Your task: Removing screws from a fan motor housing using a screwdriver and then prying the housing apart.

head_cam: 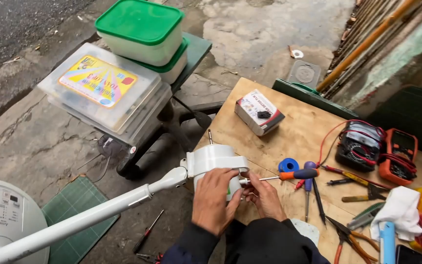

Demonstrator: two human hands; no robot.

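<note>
Plywood benchtop; hands hiding motor housing

Soft, even daylight, looks overcast, so shadows are faint and there's hardly any glare, just a dull sheen on the wet concrete. Sharp overall, slight wide-angle stretch at the edges, no real blur.

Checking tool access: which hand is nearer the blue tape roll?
Right. The right hand sits just below-left of the blue tape roll; the left hand is farther left, on the white fan housing.

Small white-red carton on bench
</note>
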